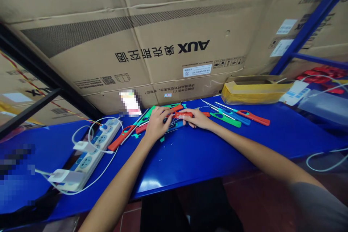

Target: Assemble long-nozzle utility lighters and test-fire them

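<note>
Over the blue table, my right hand [200, 119] grips a red lighter handle [183, 115], with thin pale wire-like bits showing at its left end. My left hand [159, 121] is closed, thumb and fingers pinched together beside that end; what they hold is too small to make out. Beneath and between the hands lies a blue lighter handle [178, 126], partly covered. Left of my left hand rests a red gas lighter [119, 138] with a metal tube. To the right lie a green lighter [227, 119], a blue lighter [240, 116] and another red lighter [255, 117].
A white power strip [94, 156] with plugged chargers and loose cables stands at the left. A pixelated bright object [131, 102] leans against the large cardboard box [163, 18] behind. A yellow-taped carton [252, 90] sits back right, near red items [323, 76]. Small green pieces [136, 136] lie about.
</note>
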Available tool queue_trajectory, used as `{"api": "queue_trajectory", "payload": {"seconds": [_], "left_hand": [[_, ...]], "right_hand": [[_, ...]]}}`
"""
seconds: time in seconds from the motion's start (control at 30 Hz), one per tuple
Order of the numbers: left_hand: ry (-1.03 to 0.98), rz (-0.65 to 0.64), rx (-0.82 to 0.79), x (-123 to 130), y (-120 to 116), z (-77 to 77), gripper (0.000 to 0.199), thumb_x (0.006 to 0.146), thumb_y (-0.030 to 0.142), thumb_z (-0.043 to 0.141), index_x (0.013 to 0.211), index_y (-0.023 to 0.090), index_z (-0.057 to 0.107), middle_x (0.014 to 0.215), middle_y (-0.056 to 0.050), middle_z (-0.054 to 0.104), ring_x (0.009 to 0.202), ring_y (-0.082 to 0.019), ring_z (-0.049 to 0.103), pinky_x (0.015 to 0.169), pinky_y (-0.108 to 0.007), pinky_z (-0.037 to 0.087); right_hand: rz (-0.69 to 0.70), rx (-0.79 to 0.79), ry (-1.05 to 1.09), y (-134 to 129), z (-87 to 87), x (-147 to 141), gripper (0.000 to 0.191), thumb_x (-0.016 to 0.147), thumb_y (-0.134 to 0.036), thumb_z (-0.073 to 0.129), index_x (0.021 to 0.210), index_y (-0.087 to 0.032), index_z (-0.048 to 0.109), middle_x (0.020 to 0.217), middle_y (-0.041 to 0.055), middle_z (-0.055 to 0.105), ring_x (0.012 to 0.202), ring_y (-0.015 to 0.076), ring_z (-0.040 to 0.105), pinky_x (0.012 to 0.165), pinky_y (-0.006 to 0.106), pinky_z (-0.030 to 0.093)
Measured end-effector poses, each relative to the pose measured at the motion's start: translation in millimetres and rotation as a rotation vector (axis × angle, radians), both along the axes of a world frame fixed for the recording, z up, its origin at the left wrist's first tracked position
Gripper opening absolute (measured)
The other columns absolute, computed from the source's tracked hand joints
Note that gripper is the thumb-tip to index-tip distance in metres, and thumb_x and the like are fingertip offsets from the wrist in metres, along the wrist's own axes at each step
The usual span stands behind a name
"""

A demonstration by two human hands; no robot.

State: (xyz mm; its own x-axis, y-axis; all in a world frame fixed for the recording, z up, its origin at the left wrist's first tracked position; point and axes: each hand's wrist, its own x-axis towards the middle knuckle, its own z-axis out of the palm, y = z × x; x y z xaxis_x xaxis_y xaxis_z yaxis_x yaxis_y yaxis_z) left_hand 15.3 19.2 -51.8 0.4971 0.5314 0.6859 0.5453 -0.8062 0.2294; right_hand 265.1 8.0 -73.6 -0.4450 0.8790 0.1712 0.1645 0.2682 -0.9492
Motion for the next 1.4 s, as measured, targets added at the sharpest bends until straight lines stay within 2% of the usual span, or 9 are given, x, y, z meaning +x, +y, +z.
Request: {"api": "queue_trajectory", "payload": {"seconds": [0.27, 0.47, 0.6, 0.73, 0.87, 1.0, 1.13, 1.23, 1.4], "left_hand": [[-0.013, -0.010, -0.049, -3.7, -2.5, 5.5, 0.012, 0.105, 0.029, 0.059, 0.100, 0.021, 0.067, 0.101, -0.008, 0.069, 0.096, -0.025, 0.061, 0.089, -0.042, 0.052], [0.271, -0.059, -0.085, -3.7, 0.5, 1.1, 0.019, 0.097, 0.037, 0.073, 0.092, 0.021, 0.065, 0.092, -0.006, 0.070, 0.088, -0.026, 0.062, 0.083, -0.041, 0.050], [0.377, -0.048, -0.146, -12.1, 11.2, -9.0, 0.016, 0.104, 0.028, 0.063, 0.091, 0.021, 0.069, 0.087, -0.007, 0.072, 0.083, -0.025, 0.065, 0.077, -0.037, 0.049], [0.265, -0.010, -0.235, -18.2, 16.3, -12.1, 0.030, 0.109, 0.033, 0.056, 0.084, 0.021, 0.068, 0.080, -0.005, 0.071, 0.077, -0.023, 0.064, 0.071, -0.033, 0.045], [0.102, 0.014, -0.321, -17.3, 15.8, -7.8, 0.034, 0.111, 0.037, 0.052, 0.089, 0.020, 0.070, 0.084, -0.004, 0.074, 0.076, -0.021, 0.065, 0.072, -0.031, 0.045], [0.033, 0.043, -0.365, -16.9, 16.5, -6.2, 0.034, 0.111, 0.039, 0.050, 0.097, 0.019, 0.073, 0.094, -0.005, 0.077, 0.084, -0.021, 0.067, 0.079, -0.031, 0.048], [0.049, 0.044, -0.395, -19.5, 19.4, -11.4, 0.033, 0.110, 0.041, 0.051, 0.103, 0.019, 0.075, 0.099, -0.006, 0.079, 0.087, -0.023, 0.069, 0.082, -0.033, 0.051], [0.104, 0.029, -0.367, -20.9, 20.8, -15.2, 0.034, 0.111, 0.041, 0.049, 0.107, 0.020, 0.075, 0.103, -0.008, 0.079, 0.092, -0.025, 0.071, 0.084, -0.035, 0.052], [0.154, 0.018, -0.305, -20.8, 19.6, -14.9, 0.027, 0.108, 0.035, 0.054, 0.115, 0.020, 0.075, 0.112, -0.009, 0.079, 0.099, -0.026, 0.072, 0.089, -0.038, 0.054]], "right_hand": [[-0.072, -0.059, 0.078, 4.1, -2.5, 2.9, 0.042, 0.097, -0.040, 0.067, 0.132, -0.016, 0.070, 0.078, 0.0008, 0.076, 0.043, 0.0081, 0.051, 0.040, 0.021, 0.038], [-0.143, -0.049, 0.103, 7.1, -4.7, 4.7, 0.045, 0.097, -0.043, 0.065, 0.129, -0.013, 0.067, 0.077, 0.0023, 0.076, 0.041, 0.0085, 0.050, 0.039, 0.023, 0.036], [-0.217, -0.017, 0.115, 9.6, -1.0, 8.4, 0.042, 0.096, -0.045, 0.066, 0.125, -0.015, 0.068, 0.076, 0.0025, 0.076, 0.041, 0.0081, 0.047, 0.040, 0.023, 0.035], [-0.305, 0.037, 0.139, 12.6, 6.4, 14.1, 0.045, 0.095, -0.047, 0.066, 0.125, -0.015, 0.069, 0.076, 0.0024, 0.076, 0.040, 0.0085, 0.045, 0.040, 0.025, 0.033], [-0.349, 0.062, 0.134, 12.7, 9.3, 15.9, 0.045, 0.096, -0.050, 0.064, 0.125, -0.016, 0.070, 0.076, 0.0025, 0.077, 0.040, 0.0087, 0.044, 0.040, 0.025, 0.033], [-0.342, 0.111, 0.011, 9.9, 4.3, 14.5, 0.043, 0.098, -0.049, 0.062, 0.127, -0.018, 0.070, 0.079, 0.0028, 0.078, 0.044, 0.0122, 0.050, 0.047, 0.028, 0.042], [-0.353, 0.376, -0.308, 5.9, -2.6, 13.9, 0.034, 0.102, -0.040, 0.059, 0.127, -0.022, 0.073, 0.079, 0.0036, 0.080, 0.066, 0.0212, 0.070, 0.068, 0.033, 0.050], [-0.368, 0.530, -0.503, 2.8, -4.3, 13.8, 0.033, 0.102, -0.037, 0.058, 0.128, -0.025, 0.075, 0.085, 0.0044, 0.082, 0.069, 0.0227, 0.071, 0.068, 0.033, 0.046], [-0.379, 0.564, -0.468, 1.3, -5.4, 12.4, 0.032, 0.101, -0.032, 0.058, 0.126, -0.025, 0.077, 0.086, 0.0031, 0.082, 0.067, 0.0204, 0.070, 0.068, 0.031, 0.045]]}}
